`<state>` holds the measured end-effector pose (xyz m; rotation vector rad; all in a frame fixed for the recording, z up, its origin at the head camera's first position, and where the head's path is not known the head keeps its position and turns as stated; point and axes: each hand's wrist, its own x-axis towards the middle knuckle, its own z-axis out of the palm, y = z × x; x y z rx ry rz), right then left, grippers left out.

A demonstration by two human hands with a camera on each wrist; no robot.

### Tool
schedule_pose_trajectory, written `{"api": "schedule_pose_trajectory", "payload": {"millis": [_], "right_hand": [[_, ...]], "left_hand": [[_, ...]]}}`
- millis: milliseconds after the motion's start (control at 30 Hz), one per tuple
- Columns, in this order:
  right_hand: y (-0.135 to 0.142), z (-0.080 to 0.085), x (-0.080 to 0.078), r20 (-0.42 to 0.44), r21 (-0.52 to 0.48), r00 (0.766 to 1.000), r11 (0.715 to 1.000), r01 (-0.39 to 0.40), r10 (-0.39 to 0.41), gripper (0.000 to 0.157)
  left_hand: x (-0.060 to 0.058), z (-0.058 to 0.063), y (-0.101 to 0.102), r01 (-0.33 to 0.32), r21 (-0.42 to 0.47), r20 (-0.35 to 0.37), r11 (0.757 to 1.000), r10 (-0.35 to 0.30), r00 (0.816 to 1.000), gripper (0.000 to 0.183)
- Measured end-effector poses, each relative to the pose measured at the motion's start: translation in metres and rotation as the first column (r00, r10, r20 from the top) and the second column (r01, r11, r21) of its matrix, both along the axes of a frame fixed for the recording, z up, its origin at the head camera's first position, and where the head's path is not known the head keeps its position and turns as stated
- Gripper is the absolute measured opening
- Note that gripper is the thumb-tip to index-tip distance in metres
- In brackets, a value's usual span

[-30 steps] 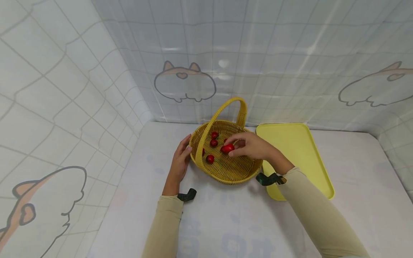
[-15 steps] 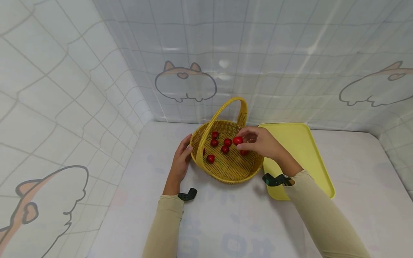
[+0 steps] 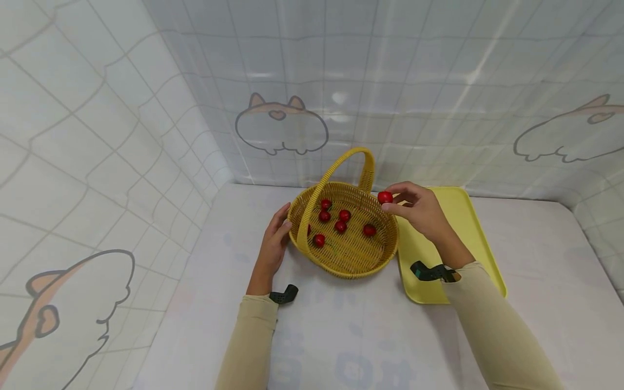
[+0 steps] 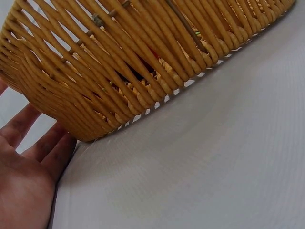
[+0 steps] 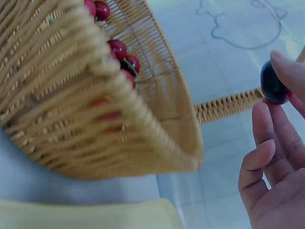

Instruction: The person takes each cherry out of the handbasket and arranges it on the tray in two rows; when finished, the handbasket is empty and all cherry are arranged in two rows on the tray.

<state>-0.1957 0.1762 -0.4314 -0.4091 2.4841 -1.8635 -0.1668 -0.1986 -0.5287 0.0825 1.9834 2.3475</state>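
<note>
The round yellow wicker basket (image 3: 348, 265) holds several red cherries, among them a cherry (image 3: 369, 230) toward the right side. My left hand (image 3: 272, 246) rests against the basket's left wall, its fingers stretched along the outside and the thumb near the rim. In the left wrist view, these fingers (image 4: 45, 148) touch the lower woven side. My right hand (image 3: 421, 208) pinches one red cherry (image 3: 385, 197) between thumb and fingertips, above the basket's right back rim. Seen from the right wrist, the held cherry (image 5: 273, 83) looks dark on one side.
A flat yellow tray (image 3: 453, 244) lies to the right of the basket, partly under my right forearm. The basket's tall arched handle (image 3: 319, 189) rises toward the back wall. A white patterned cloth (image 3: 341, 325) covers the table.
My right hand has lifted the cherry from inside the basket and carried it right and back to the rim. The left hand has stayed at the basket's side.
</note>
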Motion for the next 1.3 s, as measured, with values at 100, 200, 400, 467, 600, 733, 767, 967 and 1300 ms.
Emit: {"api": "schedule_pose_trajectory", "payload": {"millis": [100, 200, 400, 467, 600, 733, 767, 967, 1300], "right_hand": [[0.007, -0.005, -0.001, -0.023, -0.023, 0.999, 0.999, 0.036, -0.037, 0.034], [0.013, -0.010, -0.003, -0.033, -0.055, 0.997, 0.996, 0.073, -0.075, 0.035], [0.023, -0.023, -0.005, -0.014, -0.101, 0.988, 0.983, 0.151, -0.153, 0.037], [0.025, -0.028, -0.006, -0.005, -0.109, 0.984, 0.978, 0.176, -0.177, 0.037], [0.029, -0.036, -0.009, 0.016, -0.137, 0.979, 0.970, 0.203, -0.202, 0.040], [0.031, -0.045, -0.013, 0.050, -0.164, 0.973, 0.959, 0.232, -0.226, 0.041], [0.032, -0.048, -0.014, 0.058, -0.169, 0.971, 0.957, 0.237, -0.231, 0.042], [0.034, -0.049, -0.014, 0.110, -0.193, 0.967, 0.950, 0.246, -0.228, 0.041], [0.043, -0.084, -0.026, 0.154, -0.181, 0.958, 0.946, 0.269, -0.242, 0.042]], "left_hand": [[0.000, 0.001, 0.000, 0.000, -0.004, 0.000, 1.000, 0.000, 1.000, 0.049], [0.001, 0.001, 0.000, 0.000, -0.009, -0.001, 1.000, 0.000, 1.000, 0.050], [0.000, 0.000, -0.001, 0.004, -0.010, 0.002, 1.000, -0.004, 1.000, 0.050], [0.000, 0.001, -0.001, 0.006, -0.009, 0.002, 1.000, -0.006, 1.000, 0.050], [-0.001, -0.001, -0.001, 0.011, 0.005, -0.008, 1.000, -0.011, 1.000, 0.051], [-0.001, -0.002, 0.000, 0.008, 0.027, -0.020, 1.000, -0.007, 1.000, 0.051], [-0.001, -0.002, 0.000, 0.006, 0.028, -0.021, 1.000, -0.006, 1.000, 0.051], [-0.001, 0.000, 0.000, 0.004, 0.017, -0.009, 1.000, -0.004, 1.000, 0.051], [-0.001, 0.002, 0.000, 0.001, 0.020, -0.002, 1.000, -0.001, 1.000, 0.053]]}}
